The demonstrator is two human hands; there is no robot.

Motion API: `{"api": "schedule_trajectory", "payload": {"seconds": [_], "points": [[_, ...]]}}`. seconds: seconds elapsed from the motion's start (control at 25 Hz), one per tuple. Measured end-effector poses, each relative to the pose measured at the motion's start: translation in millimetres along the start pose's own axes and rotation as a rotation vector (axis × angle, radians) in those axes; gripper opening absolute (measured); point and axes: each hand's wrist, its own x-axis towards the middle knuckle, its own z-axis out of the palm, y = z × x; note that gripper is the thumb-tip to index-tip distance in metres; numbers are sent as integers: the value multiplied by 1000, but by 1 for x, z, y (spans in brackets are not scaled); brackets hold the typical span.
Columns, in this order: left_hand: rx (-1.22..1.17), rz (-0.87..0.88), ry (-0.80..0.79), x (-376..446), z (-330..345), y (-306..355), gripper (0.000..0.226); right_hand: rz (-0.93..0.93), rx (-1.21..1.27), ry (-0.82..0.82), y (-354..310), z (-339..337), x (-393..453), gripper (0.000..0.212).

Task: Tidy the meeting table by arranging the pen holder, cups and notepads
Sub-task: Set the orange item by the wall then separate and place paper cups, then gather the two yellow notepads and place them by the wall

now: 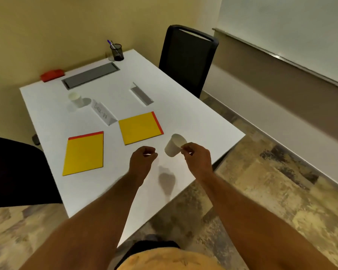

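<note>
The right hand [195, 154] pinches a white paper cup [175, 145] by its rim. The cup tips, lifted above the counter [193, 117]. The left hand [142, 158] is curled shut and empty, just beside it. Farther off are two yellow notepads [140, 127], another cup [75, 99], then the pen holder [117, 52] at the far edge.

You stood in an office meeting room: a white table [183, 106] with a cable hatch [90, 75], a whiteboard [293, 34] at two o'clock, black chairs [187, 59].
</note>
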Motion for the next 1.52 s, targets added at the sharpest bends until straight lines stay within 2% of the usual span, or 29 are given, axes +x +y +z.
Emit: {"api": "schedule_trajectory", "payload": {"seconds": [0.2,0.32,0.48,0.8,1.0,1.32,1.52], "points": [[-16,14,29,47,-14,25,17,-61,-59,-34,-26,10,58,16],[0,18,42,71,-30,33,28,-77,-50,-73,-38,22,94,20],[-68,-31,209,97,-33,23,42,-159,-103,-190,-42,37,157,27],[-148,-209,398,164,17,36,28,-306,-200,-438,-31,56,299,33],[-138,-247,473,199,52,53,26,-353,-270,-562,-30,68,372,34],[-48,-299,530,206,85,63,22,-340,-312,-745,-24,89,410,42],[-41,-325,523,198,81,56,22,-308,-298,-742,-16,84,403,47]]}}
